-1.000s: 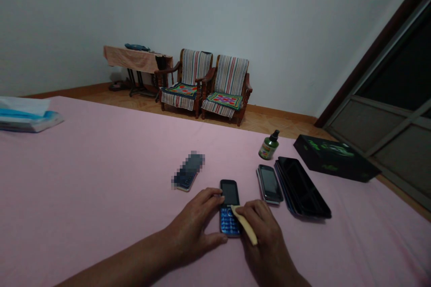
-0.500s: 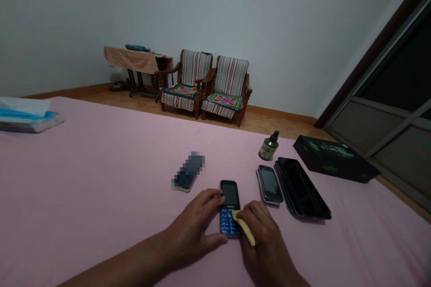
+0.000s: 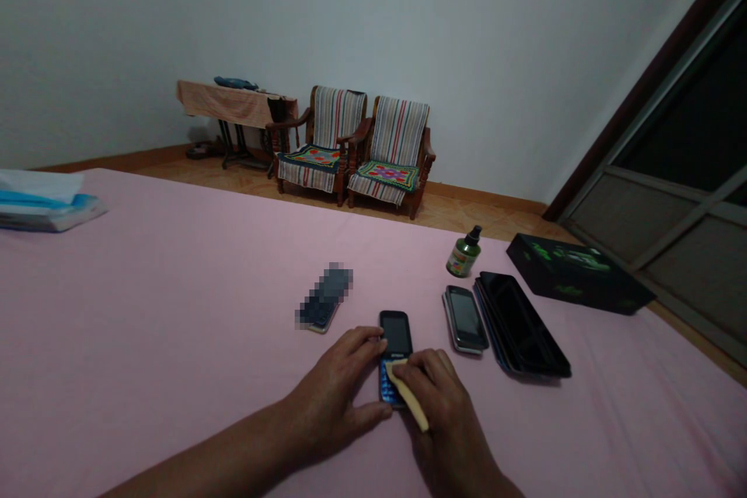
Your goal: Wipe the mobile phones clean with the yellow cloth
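A dark keypad phone [image 3: 397, 334] with blue keys lies face up on the pink-covered table. My left hand [image 3: 335, 385] braces it, fingers at its left edge and thumb by the bottom corner. Pinched in my right hand [image 3: 443, 405] is a folded, pale yellow cloth [image 3: 413, 398]. One end of this cloth presses on the phone's keys and hides part of them. Beyond my left hand lies another phone [image 3: 325, 299], its face blurred by blocks. To the right of my hands sits a small stack of phones [image 3: 467, 319] with a touchscreen one on top.
Beside the phones is a stack of black tablets [image 3: 522, 327]. A green pump bottle [image 3: 464, 252] and a black box [image 3: 577, 272] stand behind. Papers in a plastic cover [image 3: 47, 202] lie far left on the pink cloth [image 3: 175, 288]. Two chairs [image 3: 388, 144] stand past the table.
My right hand has slid the yellow cloth leftward across the keys of the phone. My left hand stays in place on the phone.
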### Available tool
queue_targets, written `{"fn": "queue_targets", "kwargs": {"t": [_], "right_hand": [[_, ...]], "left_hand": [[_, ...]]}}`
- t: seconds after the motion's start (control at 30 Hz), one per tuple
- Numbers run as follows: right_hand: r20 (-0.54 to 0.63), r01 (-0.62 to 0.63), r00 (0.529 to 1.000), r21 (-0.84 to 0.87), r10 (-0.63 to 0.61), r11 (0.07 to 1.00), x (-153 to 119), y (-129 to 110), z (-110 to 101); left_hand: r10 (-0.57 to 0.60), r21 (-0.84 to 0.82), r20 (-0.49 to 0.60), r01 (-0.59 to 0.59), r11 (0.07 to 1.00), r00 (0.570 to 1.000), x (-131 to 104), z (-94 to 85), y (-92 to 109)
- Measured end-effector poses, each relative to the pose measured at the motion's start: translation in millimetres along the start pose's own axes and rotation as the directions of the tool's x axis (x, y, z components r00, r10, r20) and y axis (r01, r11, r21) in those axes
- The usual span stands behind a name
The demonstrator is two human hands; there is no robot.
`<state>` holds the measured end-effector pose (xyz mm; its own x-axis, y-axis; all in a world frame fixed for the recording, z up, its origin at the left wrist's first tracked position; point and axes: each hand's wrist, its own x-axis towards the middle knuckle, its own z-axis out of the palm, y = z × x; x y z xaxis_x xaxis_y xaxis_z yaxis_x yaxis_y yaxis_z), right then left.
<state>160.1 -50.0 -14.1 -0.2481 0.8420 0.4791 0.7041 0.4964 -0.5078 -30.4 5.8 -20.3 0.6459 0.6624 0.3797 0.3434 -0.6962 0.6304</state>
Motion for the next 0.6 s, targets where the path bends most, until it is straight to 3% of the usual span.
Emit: {"fn": "queue_targets", "kwargs": {"t": [0.2, 0.6], "right_hand": [[-0.024, -0.1, 0.995, -0.011, 0.1, 0.995, 4, 10, 1], [0.134, -0.017, 0.991, -0.041, 0.022, 0.999, 2, -1, -6]], "left_hand": [[-0.02, 0.004, 0.0, 0.02, 1.0, 1.0, -2, 4.3, -5], [0.045, 0.033, -0.026, -0.044, 0.998, 0.999, -2, 4.8, -7]]}}
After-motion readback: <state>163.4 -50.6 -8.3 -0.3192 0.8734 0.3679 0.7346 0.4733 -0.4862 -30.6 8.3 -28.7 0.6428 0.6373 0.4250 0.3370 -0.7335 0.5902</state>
